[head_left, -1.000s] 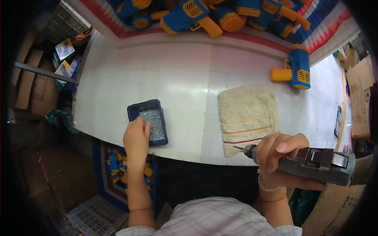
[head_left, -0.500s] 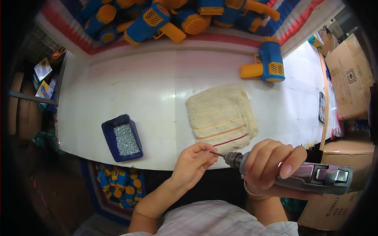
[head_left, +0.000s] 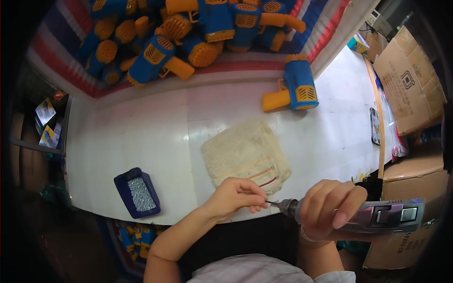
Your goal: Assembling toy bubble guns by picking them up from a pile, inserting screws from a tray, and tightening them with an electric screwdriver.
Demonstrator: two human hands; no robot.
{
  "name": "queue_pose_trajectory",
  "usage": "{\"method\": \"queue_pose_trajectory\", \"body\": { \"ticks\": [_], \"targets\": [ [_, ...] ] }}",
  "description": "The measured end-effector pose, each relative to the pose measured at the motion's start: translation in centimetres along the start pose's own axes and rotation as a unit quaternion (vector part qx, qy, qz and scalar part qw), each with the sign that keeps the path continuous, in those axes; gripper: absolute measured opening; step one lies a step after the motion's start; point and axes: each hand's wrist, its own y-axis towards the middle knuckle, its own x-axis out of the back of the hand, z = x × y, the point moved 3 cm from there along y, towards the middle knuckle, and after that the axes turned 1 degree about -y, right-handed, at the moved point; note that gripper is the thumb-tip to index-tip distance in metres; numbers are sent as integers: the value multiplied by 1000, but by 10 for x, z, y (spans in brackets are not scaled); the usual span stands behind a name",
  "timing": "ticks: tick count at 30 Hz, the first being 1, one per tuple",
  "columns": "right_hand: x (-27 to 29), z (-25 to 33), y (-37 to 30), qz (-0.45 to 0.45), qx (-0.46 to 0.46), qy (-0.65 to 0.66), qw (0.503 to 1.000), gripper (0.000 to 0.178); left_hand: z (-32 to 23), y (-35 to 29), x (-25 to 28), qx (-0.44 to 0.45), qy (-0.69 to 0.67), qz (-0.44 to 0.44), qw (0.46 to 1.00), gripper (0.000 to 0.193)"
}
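My right hand (head_left: pixel 332 205) is wrapped round a grey cordless electric screwdriver (head_left: pixel 365 218), held level above the table's near edge. Its thin dark bit (head_left: pixel 272 203) points left from the metal chuck. The fingers of my left hand (head_left: pixel 236 198) are pinched together at the bit's tip; whatever is between them is too small or hidden to make out. Just beyond my hands lies a folded cream towel (head_left: pixel 238 148) with coloured stripes. To the left, a dark blue tray (head_left: pixel 121 186) holds many small silvery screws (head_left: pixel 141 194).
A blue and yellow toy gun (head_left: pixel 300 85) lies at the far right of the white table (head_left: pixel 127 141). Several more fill a striped bag (head_left: pixel 207 73) at the back and another below the left edge. Cardboard boxes (head_left: pixel 408 80) and a phone (head_left: pixel 375 126) are at right.
The view has shifted, so the table things appear lower and further left. My left fingers stay at the bit's tip, and the right hand keeps its grip on the screwdriver.
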Motion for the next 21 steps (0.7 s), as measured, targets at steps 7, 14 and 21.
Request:
{"method": "queue_pose_trajectory", "body": {
  "ticks": [7, 14, 21],
  "targets": [
    [27, 25, -6, -49, 27, -38, 998, 56, -44, 86, -19, -131, 407, 1, 904, 35],
    [19, 9, -14, -55, 17, -59, 997, 69, -97, 178, 23, -324, 720, -211, 577, 48],
    [19, 10, -22, -83, 15, -48, 995, 70, -153, -3, -14, -449, 650, -255, 557, 48]
  ]
}}
